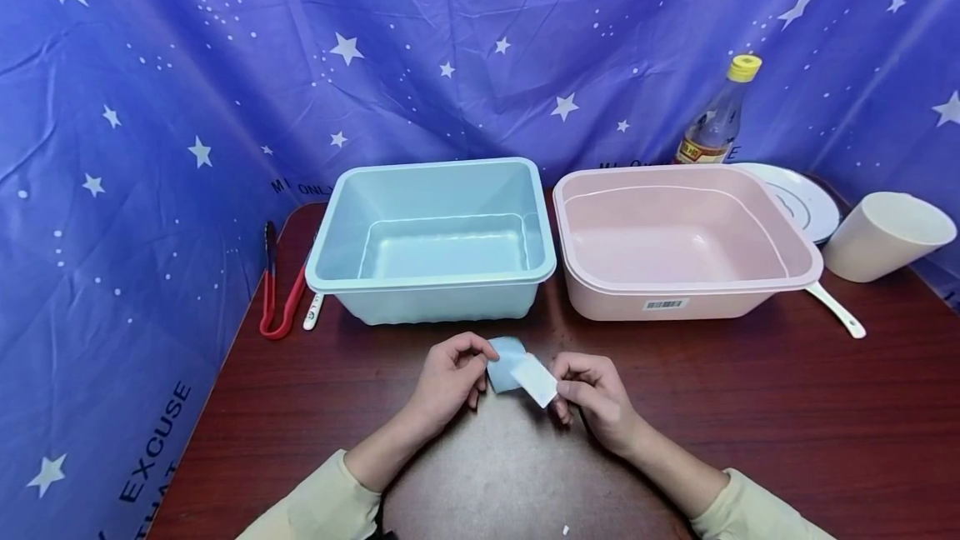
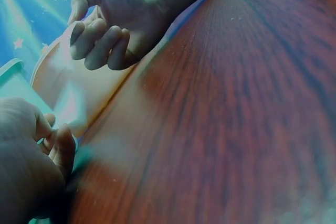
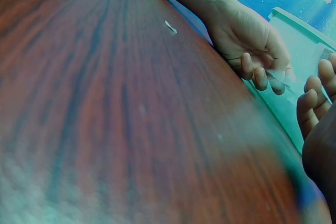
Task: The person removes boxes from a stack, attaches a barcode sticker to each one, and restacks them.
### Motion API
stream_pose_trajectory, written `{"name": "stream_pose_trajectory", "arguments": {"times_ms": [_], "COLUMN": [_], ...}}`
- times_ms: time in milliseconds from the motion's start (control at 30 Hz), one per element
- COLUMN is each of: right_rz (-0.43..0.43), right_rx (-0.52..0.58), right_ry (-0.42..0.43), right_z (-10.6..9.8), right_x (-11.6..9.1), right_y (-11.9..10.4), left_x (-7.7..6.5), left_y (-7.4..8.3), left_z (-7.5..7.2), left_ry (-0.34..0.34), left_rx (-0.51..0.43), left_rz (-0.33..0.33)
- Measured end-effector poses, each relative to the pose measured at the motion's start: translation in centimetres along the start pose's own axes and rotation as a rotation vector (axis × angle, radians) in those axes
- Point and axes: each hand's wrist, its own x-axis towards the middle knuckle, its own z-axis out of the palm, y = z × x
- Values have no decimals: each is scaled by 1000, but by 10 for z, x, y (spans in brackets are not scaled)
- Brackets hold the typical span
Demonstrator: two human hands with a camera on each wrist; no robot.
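In the head view, my left hand [image 1: 448, 379] pinches a thin, light-blue sheet [image 1: 504, 373] between thumb and forefinger, above the table in front of the two basins. Opposite it, my right hand [image 1: 600, 400] pinches a small white rectangular piece [image 1: 537, 382] by its right corner. The white piece overlaps the blue sheet in this view. The left wrist view shows the pale piece [image 2: 67, 43] at my right thumb and forefinger, with the other fingers curled inward. A translucent bit of the sheet [image 3: 278, 77] shows at my left fingertips in the right wrist view.
Behind the hands stand a light-blue basin [image 1: 435, 298] and a pink basin [image 1: 615, 300]. Red-handled tongs [image 1: 279, 327] lie at left; a yellow-capped bottle [image 1: 712, 123], white plate [image 1: 813, 198], cream cup [image 1: 885, 236] and white handle [image 1: 840, 313] are at right. A white scrap [image 1: 566, 530] lies near the front.
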Motion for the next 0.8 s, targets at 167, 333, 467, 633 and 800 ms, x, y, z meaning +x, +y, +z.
{"name": "stream_pose_trajectory", "arguments": {"times_ms": [167, 333, 467, 633, 800], "right_rz": [3, 14, 12, 27, 106], "right_rx": [-6, -36, -53, -117, -294], "right_ry": [19, 37, 53, 121, 223], "right_z": [0, 0, 0, 0, 0], "right_x": [0, -1, 0, -1, -1], "right_y": [-1, 0, 1, 1, 1], "left_x": [0, 0, 0, 0, 0], "left_y": [-1, -1, -2, -3, -5], "left_z": [0, 0, -1, -2, -3], "left_ry": [-23, -55, -45, -33, -66], "left_rx": [71, 98, 41, -48, -105], "left_rz": [19, 58, 87, 101, 158]}}
